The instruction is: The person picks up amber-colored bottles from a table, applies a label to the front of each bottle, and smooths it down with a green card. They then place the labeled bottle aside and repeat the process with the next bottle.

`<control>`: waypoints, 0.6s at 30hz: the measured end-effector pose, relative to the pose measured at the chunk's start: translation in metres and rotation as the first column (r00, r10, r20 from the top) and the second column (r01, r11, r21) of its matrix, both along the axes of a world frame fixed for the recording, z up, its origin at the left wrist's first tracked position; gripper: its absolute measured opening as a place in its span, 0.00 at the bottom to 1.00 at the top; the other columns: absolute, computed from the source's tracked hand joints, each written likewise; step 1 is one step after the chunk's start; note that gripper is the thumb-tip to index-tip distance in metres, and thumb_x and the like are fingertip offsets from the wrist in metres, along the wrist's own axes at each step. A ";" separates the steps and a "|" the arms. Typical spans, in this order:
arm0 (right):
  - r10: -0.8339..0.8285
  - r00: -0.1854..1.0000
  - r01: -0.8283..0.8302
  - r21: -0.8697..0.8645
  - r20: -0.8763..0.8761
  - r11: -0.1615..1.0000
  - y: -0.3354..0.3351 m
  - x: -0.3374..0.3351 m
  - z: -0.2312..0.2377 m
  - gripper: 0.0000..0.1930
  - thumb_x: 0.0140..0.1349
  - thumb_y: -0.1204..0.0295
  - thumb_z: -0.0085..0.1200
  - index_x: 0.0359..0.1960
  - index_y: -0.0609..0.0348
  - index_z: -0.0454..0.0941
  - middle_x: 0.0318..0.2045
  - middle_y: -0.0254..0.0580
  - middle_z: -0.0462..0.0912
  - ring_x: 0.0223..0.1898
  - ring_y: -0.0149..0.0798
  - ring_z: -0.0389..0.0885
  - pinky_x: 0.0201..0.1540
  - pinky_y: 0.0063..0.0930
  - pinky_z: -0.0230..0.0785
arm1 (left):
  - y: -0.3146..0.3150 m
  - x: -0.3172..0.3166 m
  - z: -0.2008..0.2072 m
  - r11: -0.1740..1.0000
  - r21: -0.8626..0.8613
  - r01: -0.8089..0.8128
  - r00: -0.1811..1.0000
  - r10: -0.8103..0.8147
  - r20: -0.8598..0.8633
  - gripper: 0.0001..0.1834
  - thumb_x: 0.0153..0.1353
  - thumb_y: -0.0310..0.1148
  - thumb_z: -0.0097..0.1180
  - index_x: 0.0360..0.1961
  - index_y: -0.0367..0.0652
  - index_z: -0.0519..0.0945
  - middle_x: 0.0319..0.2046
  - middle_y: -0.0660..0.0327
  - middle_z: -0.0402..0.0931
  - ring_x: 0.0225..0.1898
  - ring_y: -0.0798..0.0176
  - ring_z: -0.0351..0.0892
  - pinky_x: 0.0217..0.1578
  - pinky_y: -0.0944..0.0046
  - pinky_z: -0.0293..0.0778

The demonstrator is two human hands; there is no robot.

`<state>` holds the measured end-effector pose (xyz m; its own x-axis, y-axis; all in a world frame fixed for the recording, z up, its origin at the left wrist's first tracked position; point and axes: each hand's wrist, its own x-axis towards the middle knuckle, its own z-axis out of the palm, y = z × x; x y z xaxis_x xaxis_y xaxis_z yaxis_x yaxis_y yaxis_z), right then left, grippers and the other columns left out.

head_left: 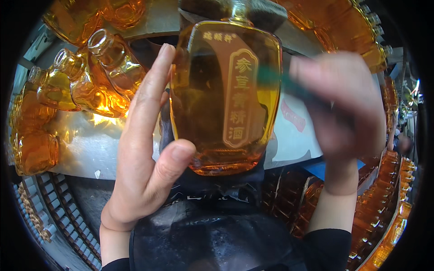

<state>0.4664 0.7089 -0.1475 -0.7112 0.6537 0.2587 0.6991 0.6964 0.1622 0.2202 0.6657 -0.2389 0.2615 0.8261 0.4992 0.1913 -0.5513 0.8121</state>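
Observation:
A large flat glass bottle [203,104] of amber liquid, with gold lettering in a framed panel, faces me in the middle, neck pointing away. Along its left side lies my left hand [144,108], fingers stretched out and thumb apart, the thumb over the bottle's lower left corner. To the right, my right hand [339,104] is smeared by motion. Its fingers look curled round a green thing [271,77], too blurred to name, that reaches in front of the bottle's right edge. What supports the bottle from beneath is hidden.
Several open-necked amber bottles [113,67] stand close on the left of a pale metal table [86,153]. More bottles [334,22] crowd the far right, and rows of them [379,203] stand low on the right. A dark rack with pale cylinders [68,212] sits lower left.

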 end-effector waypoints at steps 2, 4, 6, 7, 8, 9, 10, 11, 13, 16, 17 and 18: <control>0.149 0.955 -0.131 0.086 -0.256 0.988 0.003 0.012 -0.004 0.09 0.50 0.74 0.65 0.34 0.47 0.85 0.36 0.31 0.85 0.37 0.37 0.82 0.41 0.30 0.74 | -0.009 0.003 0.022 0.986 -0.155 -0.058 0.997 0.050 -0.054 0.48 0.65 0.62 0.45 0.72 0.34 0.54 0.71 0.47 0.54 0.72 0.48 0.54 0.69 0.51 0.53; 0.253 0.933 -0.288 -0.111 -0.255 0.951 -0.039 0.022 -0.008 0.10 0.47 0.72 0.66 0.33 0.44 0.85 0.35 0.30 0.85 0.36 0.40 0.82 0.41 0.33 0.74 | -0.011 0.009 0.019 0.934 -0.303 -0.188 0.982 0.169 -0.090 0.50 0.62 0.70 0.39 0.72 0.39 0.56 0.71 0.48 0.55 0.72 0.47 0.54 0.69 0.48 0.52; 0.317 0.915 -0.365 -0.178 -0.251 0.914 -0.044 0.021 -0.008 0.12 0.45 0.73 0.67 0.34 0.45 0.86 0.35 0.31 0.85 0.36 0.40 0.83 0.40 0.31 0.75 | -0.017 0.011 0.019 0.896 -0.354 -0.267 0.964 0.250 -0.094 0.51 0.62 0.72 0.37 0.72 0.41 0.57 0.71 0.49 0.56 0.72 0.47 0.55 0.69 0.47 0.53; 0.272 0.943 -0.307 -0.182 -0.193 0.934 -0.034 0.010 0.002 0.13 0.46 0.74 0.67 0.36 0.47 0.86 0.35 0.32 0.85 0.35 0.39 0.83 0.40 0.29 0.75 | -0.019 0.010 0.018 0.895 -0.357 -0.269 0.963 0.257 -0.080 0.51 0.62 0.72 0.37 0.72 0.40 0.58 0.71 0.49 0.56 0.72 0.47 0.55 0.69 0.47 0.53; 0.192 0.973 -0.214 -0.189 -0.129 0.958 -0.026 -0.001 0.015 0.14 0.46 0.75 0.67 0.37 0.49 0.86 0.35 0.32 0.86 0.35 0.38 0.83 0.39 0.27 0.75 | -0.018 0.011 0.019 0.900 -0.360 -0.244 0.969 0.240 -0.057 0.50 0.62 0.72 0.37 0.71 0.40 0.58 0.71 0.48 0.56 0.72 0.47 0.56 0.69 0.47 0.54; 0.183 0.956 -0.210 -0.099 -0.227 0.973 0.004 -0.010 0.007 0.14 0.48 0.76 0.67 0.39 0.52 0.85 0.35 0.33 0.85 0.35 0.37 0.83 0.40 0.26 0.75 | -0.019 0.011 0.018 0.891 -0.357 -0.280 0.959 0.275 -0.067 0.50 0.62 0.71 0.37 0.71 0.39 0.59 0.71 0.48 0.57 0.72 0.47 0.56 0.69 0.47 0.54; 0.175 0.906 -0.191 -0.003 -0.385 0.982 0.029 -0.017 0.000 0.14 0.49 0.78 0.66 0.40 0.56 0.84 0.35 0.35 0.85 0.35 0.36 0.83 0.40 0.25 0.75 | -0.019 0.011 0.021 0.889 -0.354 -0.290 0.956 0.287 -0.063 0.50 0.63 0.71 0.37 0.71 0.38 0.59 0.70 0.48 0.57 0.72 0.47 0.56 0.68 0.48 0.55; 0.185 0.841 -0.159 0.095 -0.509 0.983 0.045 -0.020 -0.005 0.14 0.51 0.80 0.66 0.41 0.60 0.83 0.35 0.36 0.85 0.36 0.36 0.83 0.41 0.25 0.75 | -0.019 0.013 0.024 0.890 -0.351 -0.290 0.956 0.288 -0.059 0.50 0.63 0.71 0.37 0.70 0.38 0.59 0.70 0.48 0.57 0.72 0.47 0.56 0.68 0.48 0.55; 0.165 0.895 -0.124 0.125 -0.414 0.984 0.032 -0.014 -0.005 0.14 0.55 0.79 0.64 0.44 0.63 0.83 0.36 0.38 0.85 0.39 0.36 0.83 0.45 0.27 0.74 | -0.020 0.010 0.025 0.899 -0.349 -0.265 0.963 0.266 -0.044 0.48 0.65 0.68 0.37 0.70 0.36 0.60 0.70 0.47 0.58 0.71 0.47 0.57 0.68 0.48 0.56; 0.215 0.976 -0.218 -0.067 -0.041 0.974 0.008 -0.012 0.001 0.13 0.60 0.74 0.61 0.47 0.60 0.82 0.39 0.39 0.85 0.45 0.37 0.83 0.53 0.32 0.73 | -0.027 -0.002 0.019 0.904 -0.333 -0.268 0.960 0.278 -0.018 0.44 0.67 0.63 0.39 0.69 0.33 0.61 0.69 0.46 0.60 0.71 0.47 0.58 0.67 0.47 0.58; 0.228 0.962 -0.238 -0.059 -0.148 0.969 0.018 -0.017 0.000 0.13 0.59 0.75 0.62 0.47 0.60 0.83 0.39 0.39 0.86 0.43 0.37 0.83 0.50 0.31 0.74 | -0.028 -0.002 0.020 0.905 -0.340 -0.256 0.963 0.271 -0.002 0.43 0.68 0.61 0.40 0.69 0.33 0.61 0.68 0.45 0.60 0.71 0.48 0.58 0.67 0.47 0.58; 0.238 0.937 -0.259 -0.050 -0.254 0.965 0.031 -0.028 0.000 0.13 0.58 0.75 0.63 0.46 0.59 0.83 0.38 0.39 0.86 0.41 0.36 0.84 0.48 0.29 0.75 | -0.027 -0.002 0.022 0.907 -0.345 -0.240 0.965 0.263 0.019 0.41 0.69 0.59 0.40 0.69 0.32 0.61 0.68 0.45 0.60 0.71 0.48 0.58 0.67 0.48 0.58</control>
